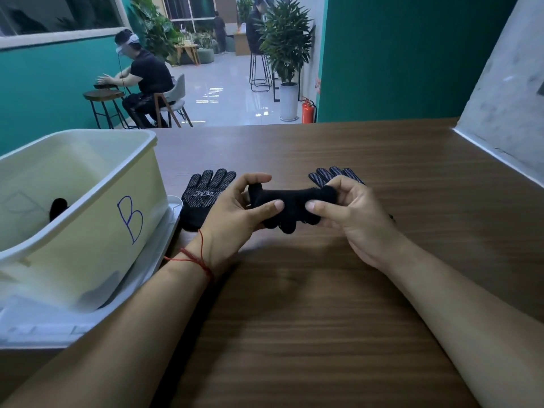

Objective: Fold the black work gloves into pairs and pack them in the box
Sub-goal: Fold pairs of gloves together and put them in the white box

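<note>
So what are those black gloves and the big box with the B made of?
The gloves look like black knitted fabric, soft and matte, with tiny pale grip dots, probably rubbery. The box looks like cream plastic, smooth and slightly see-through: a dark shape shows through its wall.

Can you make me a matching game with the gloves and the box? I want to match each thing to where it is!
Things:
1. rolled glove bundle
2. flat glove with the logo
3. dotted glove
4. box

Places:
a. partly hidden behind the right hand
b. on the left, marked with a blue B
c. gripped by both hands
d. lying flat on the table, between the box and the left hand

Pairs: 1-c, 2-d, 3-a, 4-b
</note>
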### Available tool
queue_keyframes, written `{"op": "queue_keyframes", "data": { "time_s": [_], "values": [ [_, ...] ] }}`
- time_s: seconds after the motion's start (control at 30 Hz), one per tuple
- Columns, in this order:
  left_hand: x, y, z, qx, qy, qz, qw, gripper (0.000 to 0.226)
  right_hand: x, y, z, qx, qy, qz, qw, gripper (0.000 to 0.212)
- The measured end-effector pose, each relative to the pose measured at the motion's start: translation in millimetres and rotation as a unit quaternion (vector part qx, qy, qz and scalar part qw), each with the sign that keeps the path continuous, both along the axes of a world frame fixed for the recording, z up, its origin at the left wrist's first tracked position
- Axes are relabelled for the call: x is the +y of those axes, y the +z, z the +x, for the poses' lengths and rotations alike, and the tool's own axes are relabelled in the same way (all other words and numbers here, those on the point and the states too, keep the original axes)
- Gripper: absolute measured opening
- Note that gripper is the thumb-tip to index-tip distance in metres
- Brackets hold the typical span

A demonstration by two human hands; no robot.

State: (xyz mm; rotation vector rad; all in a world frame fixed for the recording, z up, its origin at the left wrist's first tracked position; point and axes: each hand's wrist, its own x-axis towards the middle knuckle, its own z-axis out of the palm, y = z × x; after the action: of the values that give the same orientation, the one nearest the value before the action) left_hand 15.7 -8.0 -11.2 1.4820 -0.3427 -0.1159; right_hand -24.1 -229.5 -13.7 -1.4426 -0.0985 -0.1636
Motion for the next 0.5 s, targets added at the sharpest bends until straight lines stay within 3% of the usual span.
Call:
{"op": "queue_keyframes", "data": {
  "time_s": [0.27, 0.5],
  "values": [
    [16, 48, -28, -0.058, 0.058, -0.001, 0.997, 0.024, 23, 34, -18, -0.056, -0.048, 0.053, 0.996, 0.033],
    [83, 113, -74, -0.129, 0.1, 0.062, 0.985, 0.024, 80, 88, -37, -0.095, 0.037, 0.052, 0.993, 0.033]
  ]
}}
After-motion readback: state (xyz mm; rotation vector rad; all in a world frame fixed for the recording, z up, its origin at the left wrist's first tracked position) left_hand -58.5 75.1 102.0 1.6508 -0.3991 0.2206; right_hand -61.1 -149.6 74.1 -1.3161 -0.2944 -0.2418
